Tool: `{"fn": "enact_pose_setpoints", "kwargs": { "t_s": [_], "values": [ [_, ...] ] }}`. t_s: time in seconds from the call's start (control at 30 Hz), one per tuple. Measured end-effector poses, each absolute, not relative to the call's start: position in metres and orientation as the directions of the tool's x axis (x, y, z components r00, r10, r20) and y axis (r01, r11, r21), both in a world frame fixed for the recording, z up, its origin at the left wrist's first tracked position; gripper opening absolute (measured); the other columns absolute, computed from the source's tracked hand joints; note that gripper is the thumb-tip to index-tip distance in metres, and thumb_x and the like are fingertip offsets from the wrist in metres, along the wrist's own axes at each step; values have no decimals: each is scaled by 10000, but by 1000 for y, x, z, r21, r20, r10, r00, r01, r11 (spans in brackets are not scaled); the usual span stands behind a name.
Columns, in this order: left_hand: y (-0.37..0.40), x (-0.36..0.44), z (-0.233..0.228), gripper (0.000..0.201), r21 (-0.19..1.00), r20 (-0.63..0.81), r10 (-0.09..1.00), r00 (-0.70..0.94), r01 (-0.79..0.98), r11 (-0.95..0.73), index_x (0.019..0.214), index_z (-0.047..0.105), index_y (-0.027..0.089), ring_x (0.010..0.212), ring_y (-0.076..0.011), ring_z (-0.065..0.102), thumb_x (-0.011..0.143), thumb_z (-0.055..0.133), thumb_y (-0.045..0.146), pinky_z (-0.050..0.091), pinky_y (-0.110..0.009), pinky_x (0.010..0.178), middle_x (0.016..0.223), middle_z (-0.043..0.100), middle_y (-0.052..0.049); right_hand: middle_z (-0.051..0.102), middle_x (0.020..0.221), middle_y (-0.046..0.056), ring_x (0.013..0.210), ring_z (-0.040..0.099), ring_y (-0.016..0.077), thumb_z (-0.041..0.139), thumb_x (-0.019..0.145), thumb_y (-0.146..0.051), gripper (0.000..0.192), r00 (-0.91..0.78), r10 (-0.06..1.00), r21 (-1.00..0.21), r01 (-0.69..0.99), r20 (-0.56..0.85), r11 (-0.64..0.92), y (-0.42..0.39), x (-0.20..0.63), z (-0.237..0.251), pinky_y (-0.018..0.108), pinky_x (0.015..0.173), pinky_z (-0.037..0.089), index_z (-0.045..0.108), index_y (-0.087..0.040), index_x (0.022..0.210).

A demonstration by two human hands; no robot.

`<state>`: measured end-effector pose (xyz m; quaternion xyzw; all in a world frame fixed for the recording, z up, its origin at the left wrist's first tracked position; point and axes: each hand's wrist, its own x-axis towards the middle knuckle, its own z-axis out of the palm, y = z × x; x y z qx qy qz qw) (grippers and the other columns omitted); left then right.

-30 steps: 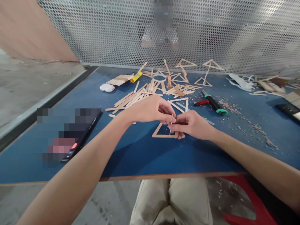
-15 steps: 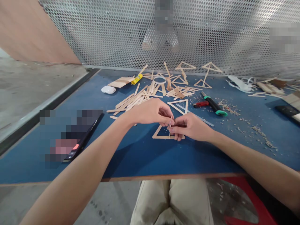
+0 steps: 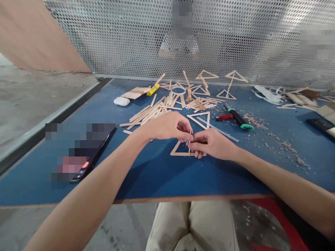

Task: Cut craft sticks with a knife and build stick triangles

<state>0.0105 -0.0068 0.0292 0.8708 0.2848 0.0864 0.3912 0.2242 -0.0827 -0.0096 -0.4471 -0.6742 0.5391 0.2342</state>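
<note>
Between my hands a thin wooden popsicle stick (image 3: 189,152) stands on edge, roughly upright in the view. My left hand (image 3: 175,126) pinches its upper part between thumb and fingertips. From the right, my right hand (image 3: 212,142) grips the same stick lower down, fingers curled. Beneath them a triangle made of popsicle sticks (image 3: 178,154) lies flat on the blue table; my hands cover its top and part of its right side. Whether the held stick touches the triangle I cannot tell. Another stick triangle (image 3: 208,120) lies just beyond my right hand.
Loose popsicle sticks (image 3: 149,113) are heaped behind my left hand, near a yellow glue tube (image 3: 153,89) and a white case (image 3: 121,101). A black-and-green cutter (image 3: 239,119) and a red knife (image 3: 224,117) lie right, among wood shavings. A phone (image 3: 91,153) rests left. Perforated metal (image 3: 131,42) closes the back.
Almost nothing differs. Both hands keep their hold on the stick, with only a very slight shift of the fingers and of the whole view.
</note>
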Motion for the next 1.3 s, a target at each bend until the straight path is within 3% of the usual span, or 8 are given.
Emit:
{"fn": "enact_pose_setpoints", "kwargs": {
  "t_s": [0.3, 0.7, 1.0, 1.2, 1.3],
  "values": [
    [-5, 10, 26, 231, 761, -90, 553, 828, 416, -499, 953, 752, 190, 761, -164, 734, 840, 723, 389, 517, -246, 663, 849, 782, -48, 725, 725, 34, 599, 691, 120, 681, 921, -412, 252, -482, 859, -926, 377, -172, 27, -84, 223, -7, 214, 584, 570, 725, -164, 924],
    [-9, 11, 31, 229, 717, -76, 572, 817, 444, -538, 936, 756, 189, 824, -162, 729, 824, 733, 387, 525, -245, 719, 893, 782, -31, 726, 723, 19, 600, 701, 114, 661, 931, -397, 240, -495, 858, -924, 376, -135, 72, -83, 225, -11, 183, 563, 563, 722, -165, 944],
    [-9, 12, 31, 385, 693, -76, 595, 800, 472, -545, 1025, 744, 185, 826, -160, 711, 794, 754, 492, 513, -252, 716, 914, 775, -46, 718, 709, 21, 593, 706, 124, 716, 885, -429, 268, -517, 848, -942, 327, -115, 71, -81, 226, -11, 190, 549, 569, 719, -163, 917],
    [-10, 13, 34, 404, 588, 42, 657, 753, 513, -626, 951, 730, 181, 686, -130, 620, 912, 595, 559, 415, -262, 619, 817, 731, -37, 706, 657, 11, 519, 697, 173, 780, 831, -436, 377, -454, 880, -946, 323, -137, 19, -80, 225, -12, 249, 487, 568, 631, -173, 1058],
    [-10, 12, 36, 385, 515, 155, 702, 695, 550, -658, 867, 706, 174, 624, -115, 559, 948, 546, 515, 370, -264, 594, 736, 693, -20, 682, 643, -6, 452, 645, 160, 732, 872, -459, 358, -389, 919, -944, 323, -73, 62, -80, 228, -7, 259, 425, 524, 598, -195, 1073]
  ]
}}
